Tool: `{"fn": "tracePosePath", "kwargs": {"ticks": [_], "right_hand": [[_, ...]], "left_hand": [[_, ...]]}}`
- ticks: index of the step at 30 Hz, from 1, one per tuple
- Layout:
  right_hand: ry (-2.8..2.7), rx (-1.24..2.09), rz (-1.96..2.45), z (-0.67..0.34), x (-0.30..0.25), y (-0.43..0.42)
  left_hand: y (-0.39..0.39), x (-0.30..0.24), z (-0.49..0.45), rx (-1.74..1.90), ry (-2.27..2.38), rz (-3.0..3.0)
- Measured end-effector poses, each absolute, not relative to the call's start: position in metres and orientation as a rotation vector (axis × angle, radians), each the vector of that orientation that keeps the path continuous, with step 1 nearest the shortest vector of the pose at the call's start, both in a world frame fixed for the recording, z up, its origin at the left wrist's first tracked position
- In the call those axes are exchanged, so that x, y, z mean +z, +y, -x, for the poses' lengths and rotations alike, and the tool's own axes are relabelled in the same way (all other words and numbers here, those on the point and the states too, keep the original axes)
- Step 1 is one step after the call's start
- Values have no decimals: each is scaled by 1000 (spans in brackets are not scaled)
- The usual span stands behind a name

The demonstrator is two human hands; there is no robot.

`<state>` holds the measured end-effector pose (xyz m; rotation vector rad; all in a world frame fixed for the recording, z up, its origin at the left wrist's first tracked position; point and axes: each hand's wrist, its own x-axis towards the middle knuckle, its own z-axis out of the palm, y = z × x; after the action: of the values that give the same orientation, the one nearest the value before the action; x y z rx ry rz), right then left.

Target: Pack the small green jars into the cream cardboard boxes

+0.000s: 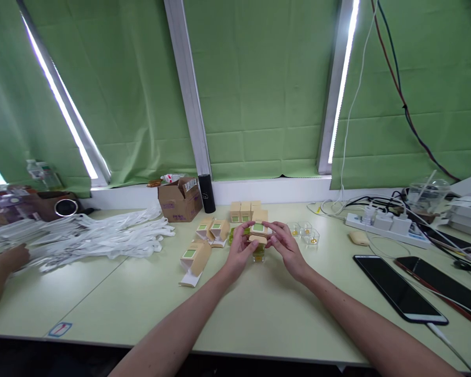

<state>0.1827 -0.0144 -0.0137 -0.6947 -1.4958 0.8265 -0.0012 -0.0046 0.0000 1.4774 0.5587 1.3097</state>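
Observation:
Between my two hands is a small kraft cardboard box (pixel 258 228) with a green label and an open flap on the near side. My left hand (pixel 237 250) grips its left side, and my right hand (pixel 289 249) has its fingers closed on the right side. Just below the box's flap, a small clear glass jar (pixel 259 255) with yellow-green contents shows at the table; whether it is partly inside the box I cannot tell. Open kraft boxes (pixel 198 257) lie to the left of my left hand. Small glass jars (pixel 311 238) stand beyond my right hand.
Closed kraft boxes (pixel 245 210) stand behind my hands. At left are white straps (pixel 141 235) and another person's hand (pixel 13 257). A brown carton (pixel 179 200) and black cylinder (pixel 206 193) stand at the back. Phones (pixel 398 288) and a power strip (pixel 388 229) lie at right.

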Motion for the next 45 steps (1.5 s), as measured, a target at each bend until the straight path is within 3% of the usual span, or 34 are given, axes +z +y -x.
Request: {"fn": "tracePosePath", "kwargs": {"ticks": [45], "right_hand": [[-1493,754,729,-178,-17,-10]], "left_hand": [[0,-5,-1,1488,749,-1737]]}}
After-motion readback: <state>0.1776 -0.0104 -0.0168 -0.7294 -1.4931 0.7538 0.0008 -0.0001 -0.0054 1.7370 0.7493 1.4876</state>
